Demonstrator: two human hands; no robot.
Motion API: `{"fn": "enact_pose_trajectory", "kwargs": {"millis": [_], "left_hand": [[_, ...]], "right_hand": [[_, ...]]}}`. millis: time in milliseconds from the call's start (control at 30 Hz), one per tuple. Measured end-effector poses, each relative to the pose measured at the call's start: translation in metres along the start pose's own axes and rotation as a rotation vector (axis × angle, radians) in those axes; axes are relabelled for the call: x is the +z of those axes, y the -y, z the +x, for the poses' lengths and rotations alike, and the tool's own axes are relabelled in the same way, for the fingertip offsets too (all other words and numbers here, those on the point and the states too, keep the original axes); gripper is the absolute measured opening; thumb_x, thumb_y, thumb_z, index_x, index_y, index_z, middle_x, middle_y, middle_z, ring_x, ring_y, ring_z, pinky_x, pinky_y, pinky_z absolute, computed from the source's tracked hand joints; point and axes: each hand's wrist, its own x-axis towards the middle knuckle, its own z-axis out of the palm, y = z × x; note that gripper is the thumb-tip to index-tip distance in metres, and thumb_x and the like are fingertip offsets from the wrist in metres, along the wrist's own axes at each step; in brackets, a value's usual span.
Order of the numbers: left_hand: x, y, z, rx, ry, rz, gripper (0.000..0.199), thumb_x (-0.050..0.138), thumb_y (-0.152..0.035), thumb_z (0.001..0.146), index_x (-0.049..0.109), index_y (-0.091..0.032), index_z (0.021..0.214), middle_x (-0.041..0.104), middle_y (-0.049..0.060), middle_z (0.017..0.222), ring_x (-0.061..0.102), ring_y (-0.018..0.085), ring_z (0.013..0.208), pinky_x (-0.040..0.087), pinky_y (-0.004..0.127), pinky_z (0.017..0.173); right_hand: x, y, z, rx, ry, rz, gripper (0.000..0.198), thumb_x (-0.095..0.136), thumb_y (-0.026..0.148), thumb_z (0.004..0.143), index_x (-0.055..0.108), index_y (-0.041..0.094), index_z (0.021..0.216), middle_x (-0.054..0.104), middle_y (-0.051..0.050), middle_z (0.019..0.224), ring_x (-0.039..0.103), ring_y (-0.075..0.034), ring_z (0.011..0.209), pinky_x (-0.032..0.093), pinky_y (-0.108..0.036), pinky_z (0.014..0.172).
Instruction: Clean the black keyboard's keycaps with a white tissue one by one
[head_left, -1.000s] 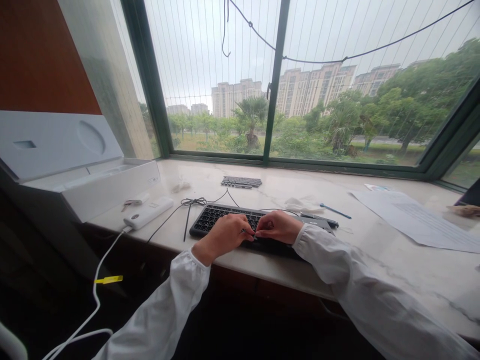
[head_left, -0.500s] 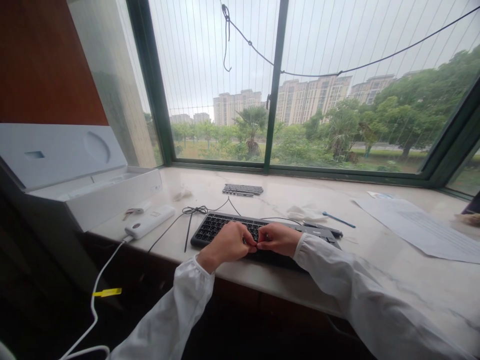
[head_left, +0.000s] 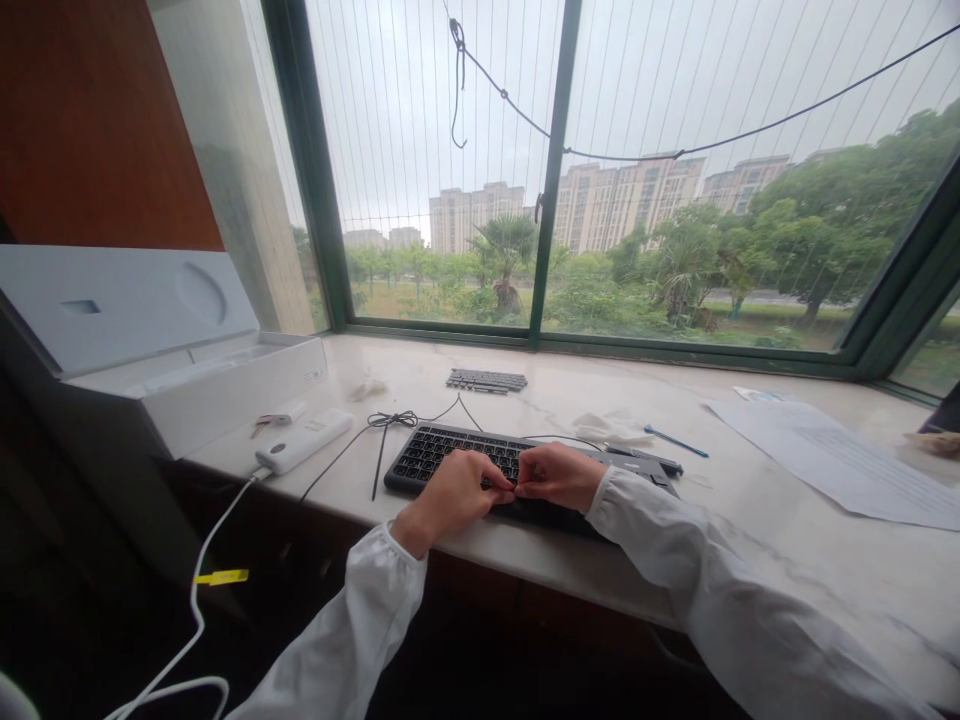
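A black keyboard (head_left: 424, 455) lies near the front edge of the marble sill, its left keys in plain view. Over its middle, my left hand (head_left: 463, 487) is closed, with thumb and fingers pinched together. My right hand (head_left: 559, 473) is closed in a pinch as well, its fingertips meeting those of the left low over the keys. Whatever sits between the fingertips is too small and hidden to name. Behind the keyboard lies a flat grey block of keycaps (head_left: 487, 380) in rows. The keyboard's right part is partly covered by my right hand and sleeve.
An open white box (head_left: 225, 390) stands at the left, with a white power bank (head_left: 304, 440) and its cable before it. A bundled black cord (head_left: 394, 420) lies behind the keyboard. To the right are a blue stick (head_left: 675, 441), crumpled tissue (head_left: 611, 427) and paper sheets (head_left: 832, 455).
The view has shifted slightly. Both hands keep their pinch at the same spot over the keyboard, with barely any movement.
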Motion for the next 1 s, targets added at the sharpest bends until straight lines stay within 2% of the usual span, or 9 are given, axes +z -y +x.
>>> {"fn": "enact_pose_trajectory", "kwargs": {"millis": [100,200,300,367,433,633,800,867,1000], "left_hand": [[0.002,0.005,-0.013,-0.027,-0.165,-0.034,0.018,0.070,-0.035,0.079,0.078,-0.026,0.092,0.074,0.001,0.088,0.063,0.014,0.070,0.049,0.025,0.069],[-0.001,0.009,-0.026,-0.069,-0.326,0.003,0.020,0.065,-0.036,0.084,0.076,-0.027,0.098,0.073,0.002,0.091,0.063,0.014,0.069,0.049,0.026,0.068],[-0.004,0.010,-0.030,-0.099,-0.390,0.098,0.017,0.064,-0.033,0.085,0.076,-0.028,0.097,0.073,0.002,0.092,0.065,0.015,0.075,0.050,0.027,0.072],[-0.006,0.009,-0.024,-0.117,-0.397,0.158,0.016,0.064,-0.031,0.085,0.076,-0.028,0.095,0.073,0.002,0.094,0.066,0.016,0.080,0.050,0.027,0.074],[-0.009,0.007,-0.011,-0.125,-0.381,0.213,0.015,0.064,-0.031,0.085,0.076,-0.028,0.094,0.073,0.001,0.095,0.067,0.017,0.084,0.051,0.028,0.077],[-0.043,-0.004,0.059,-0.147,-0.286,0.423,0.015,0.064,-0.032,0.083,0.077,-0.030,0.088,0.075,0.001,0.091,0.067,0.021,0.088,0.051,0.033,0.082],[-0.075,0.007,0.120,-0.255,-0.247,0.652,0.020,0.058,-0.025,0.083,0.077,-0.022,0.090,0.073,0.009,0.091,0.066,0.024,0.087,0.052,0.035,0.080],[-0.077,0.019,0.134,-0.308,-0.237,0.703,0.025,0.053,-0.020,0.084,0.075,-0.018,0.095,0.071,0.013,0.096,0.065,0.026,0.092,0.051,0.035,0.081],[-0.063,0.045,0.143,-0.333,-0.187,0.700,0.027,0.049,-0.016,0.085,0.072,-0.013,0.098,0.070,0.017,0.098,0.066,0.025,0.093,0.051,0.033,0.080]], "right_hand": [[-0.027,-0.015,-0.008,0.024,-0.195,0.018,0.024,0.065,0.042,0.076,0.067,0.017,0.074,0.067,-0.003,0.071,0.055,-0.014,0.063,0.041,-0.026,0.059],[-0.063,-0.047,-0.022,0.261,-0.432,-0.151,0.023,0.063,0.042,0.077,0.069,0.020,0.075,0.071,-0.006,0.079,0.060,-0.018,0.069,0.044,-0.031,0.065],[-0.090,-0.085,-0.038,0.579,-0.456,-0.339,0.022,0.066,0.043,0.074,0.072,0.023,0.081,0.073,-0.008,0.089,0.063,-0.024,0.080,0.044,-0.034,0.066],[-0.097,-0.105,-0.045,0.723,-0.472,-0.370,0.027,0.063,0.046,0.076,0.072,0.024,0.087,0.073,-0.009,0.092,0.064,-0.026,0.083,0.045,-0.036,0.067],[-0.095,-0.118,-0.046,0.778,-0.457,-0.370,0.033,0.062,0.051,0.076,0.071,0.024,0.091,0.073,-0.008,0.095,0.065,-0.026,0.085,0.047,-0.037,0.070],[-0.070,-0.127,-0.028,0.633,-0.369,-0.378,0.040,0.059,0.055,0.078,0.068,0.026,0.105,0.070,-0.006,0.106,0.063,-0.026,0.099,0.047,-0.037,0.078],[-0.065,-0.123,-0.021,0.552,-0.438,-0.430,0.032,0.056,0.050,0.081,0.070,0.027,0.097,0.070,-0.004,0.101,0.063,-0.023,0.091,0.046,-0.035,0.071],[-0.067,-0.121,-0.021,0.533,-0.467,-0.448,0.029,0.054,0.049,0.082,0.071,0.028,0.093,0.071,-0.003,0.096,0.064,-0.022,0.086,0.045,-0.034,0.069],[-0.066,-0.109,-0.020,0.509,-0.514,-0.473,0.027,0.054,0.048,0.082,0.073,0.029,0.089,0.072,-0.002,0.090,0.064,-0.021,0.080,0.043,-0.033,0.066]]}}
